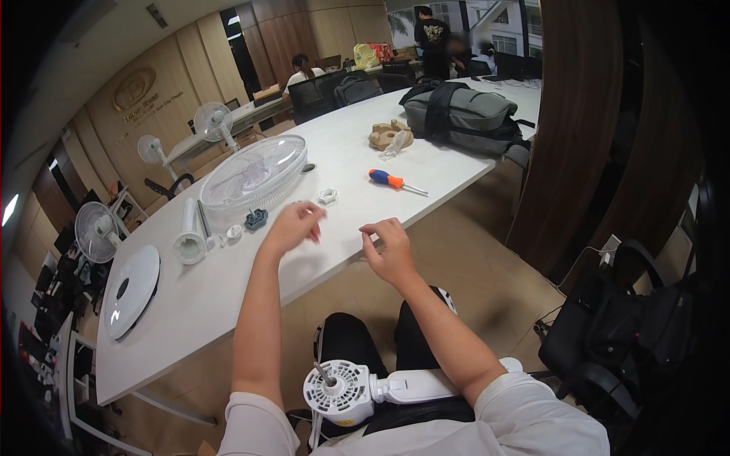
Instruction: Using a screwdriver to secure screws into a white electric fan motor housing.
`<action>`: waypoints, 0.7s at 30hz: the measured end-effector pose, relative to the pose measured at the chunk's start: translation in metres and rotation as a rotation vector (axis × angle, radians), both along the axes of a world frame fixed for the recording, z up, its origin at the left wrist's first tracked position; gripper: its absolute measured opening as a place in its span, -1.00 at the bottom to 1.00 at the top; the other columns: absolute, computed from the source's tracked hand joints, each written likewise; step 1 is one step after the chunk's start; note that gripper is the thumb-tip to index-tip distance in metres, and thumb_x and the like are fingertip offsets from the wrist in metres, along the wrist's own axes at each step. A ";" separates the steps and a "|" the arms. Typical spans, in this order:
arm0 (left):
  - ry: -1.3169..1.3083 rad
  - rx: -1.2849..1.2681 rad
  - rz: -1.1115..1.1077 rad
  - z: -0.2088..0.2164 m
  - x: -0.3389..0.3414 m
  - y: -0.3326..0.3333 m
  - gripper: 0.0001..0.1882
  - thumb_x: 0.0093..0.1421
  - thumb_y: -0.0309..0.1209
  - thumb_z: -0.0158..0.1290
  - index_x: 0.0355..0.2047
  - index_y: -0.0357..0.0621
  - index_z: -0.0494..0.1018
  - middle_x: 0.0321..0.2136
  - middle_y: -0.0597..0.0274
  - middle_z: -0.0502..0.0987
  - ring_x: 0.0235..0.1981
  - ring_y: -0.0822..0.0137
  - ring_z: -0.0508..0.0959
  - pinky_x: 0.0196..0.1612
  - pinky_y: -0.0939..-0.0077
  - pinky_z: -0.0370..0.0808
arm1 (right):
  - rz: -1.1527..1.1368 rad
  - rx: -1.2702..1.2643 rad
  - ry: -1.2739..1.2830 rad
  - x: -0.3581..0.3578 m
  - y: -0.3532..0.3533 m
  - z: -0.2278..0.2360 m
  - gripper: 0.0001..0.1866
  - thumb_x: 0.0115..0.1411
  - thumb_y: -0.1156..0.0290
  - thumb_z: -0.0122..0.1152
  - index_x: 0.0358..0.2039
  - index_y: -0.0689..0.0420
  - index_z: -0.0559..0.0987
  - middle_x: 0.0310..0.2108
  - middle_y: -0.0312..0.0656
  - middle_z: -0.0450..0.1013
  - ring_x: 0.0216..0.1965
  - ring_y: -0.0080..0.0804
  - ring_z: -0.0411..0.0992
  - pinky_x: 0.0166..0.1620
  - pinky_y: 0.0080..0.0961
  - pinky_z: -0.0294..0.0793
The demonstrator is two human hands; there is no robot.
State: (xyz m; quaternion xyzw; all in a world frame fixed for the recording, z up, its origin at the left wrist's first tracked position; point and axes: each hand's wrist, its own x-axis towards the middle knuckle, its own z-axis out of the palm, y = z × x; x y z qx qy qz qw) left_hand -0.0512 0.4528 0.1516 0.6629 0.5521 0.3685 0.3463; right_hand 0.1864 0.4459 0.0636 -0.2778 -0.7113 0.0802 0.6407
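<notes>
My left hand (295, 228) hovers over the near edge of the white table, fingers loosely bent and apart, slightly blurred, with nothing visible in it. To its right my right hand (389, 249) is held up at the table edge, thumb and forefinger apart and nothing between them. Nearest the left hand are a white knob-like ring (327, 196) and a dark grey star-shaped knob (256, 220). A white fan motor housing (336, 395) with a metal shaft lies across my lap, joined to a white neck (414, 386). Beyond my right hand rests a blue-and-orange screwdriver (386, 179).
On the table (198, 304) are a fan grille with blades (255, 173), a white tube (189, 235), a round base (133, 292), cardboard packing (391, 135) and a grey backpack (464, 114). A black chair (608, 327) stands at right. People sit and stand in the background.
</notes>
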 end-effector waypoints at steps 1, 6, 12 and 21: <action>-0.033 0.139 0.115 -0.009 -0.006 0.026 -0.76 0.28 -0.33 0.14 -0.19 -0.27 0.55 -0.52 0.13 0.61 -0.56 0.33 0.60 -0.43 0.48 0.57 | -0.014 0.012 -0.001 0.007 0.004 0.003 -0.90 0.10 0.53 0.29 -0.33 0.14 0.65 -0.39 -0.22 0.57 -0.25 -0.19 0.46 -0.13 -0.28 0.45; 0.537 0.402 0.544 -0.044 -0.027 0.083 -0.77 0.24 -0.36 0.14 -0.11 -0.08 0.61 -0.29 0.16 0.66 -0.17 0.08 0.62 -0.10 0.18 0.55 | -0.151 -0.022 0.018 0.028 0.029 0.015 -0.88 0.10 0.50 0.30 -0.31 0.14 0.65 -0.35 -0.25 0.58 -0.23 -0.20 0.45 -0.12 -0.29 0.45; 0.783 0.443 0.610 -0.056 -0.026 0.107 -0.79 0.24 -0.35 0.15 -0.15 -0.01 0.67 -0.09 0.23 0.64 0.05 0.13 0.52 0.08 0.08 0.43 | -0.183 -0.057 0.012 0.029 0.044 0.017 -0.88 0.11 0.49 0.30 -0.30 0.13 0.65 -0.35 -0.26 0.58 -0.21 -0.22 0.44 -0.11 -0.30 0.46; 0.745 0.377 0.611 -0.067 -0.040 0.115 -0.81 0.25 -0.36 0.10 -0.29 0.04 0.73 -0.26 0.26 0.69 -0.01 0.15 0.53 0.03 0.07 0.38 | -0.157 -0.075 -0.077 0.019 0.059 0.015 -0.87 0.12 0.47 0.29 -0.29 0.13 0.65 -0.34 -0.25 0.59 -0.20 -0.22 0.44 -0.08 -0.29 0.45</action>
